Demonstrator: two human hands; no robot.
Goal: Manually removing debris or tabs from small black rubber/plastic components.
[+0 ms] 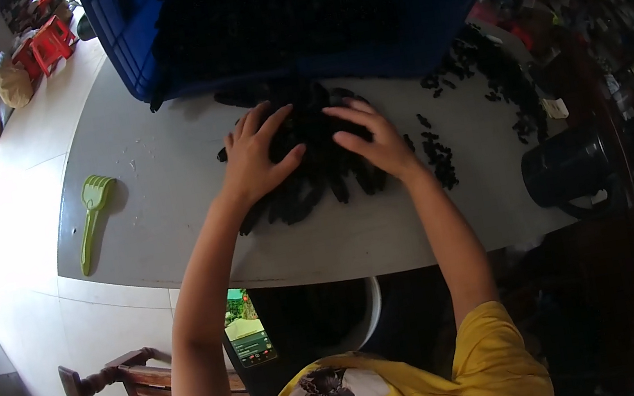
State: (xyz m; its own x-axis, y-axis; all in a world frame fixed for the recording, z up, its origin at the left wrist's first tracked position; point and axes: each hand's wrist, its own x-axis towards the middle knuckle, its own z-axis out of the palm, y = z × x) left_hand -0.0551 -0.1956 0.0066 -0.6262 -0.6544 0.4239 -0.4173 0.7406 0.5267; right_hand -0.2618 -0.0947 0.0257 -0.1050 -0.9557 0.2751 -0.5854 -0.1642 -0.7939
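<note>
A heap of black, finger-long pieces (304, 196) lies on the grey table, too dark for me to make out their kind. My left hand (256, 154) rests on the left side of this heap, thumb and fingers spread. Across from it, my right hand (374, 139) touches the heap's right side, its fingers also apart. Neither hand is closed round a piece. Right behind the heap stands a big blue plastic crate (122, 42), tipped toward me and filled with a dark mass of similar pieces.
On the table's left lies a green toothed scoop (94, 208). Small black bits (438, 158) are scattered on the right, near a dark jug (565, 167). Below the front edge are a lit phone (249, 329) and a pale-rimmed bucket (374, 313). A wooden chair (144, 387) stands lower left.
</note>
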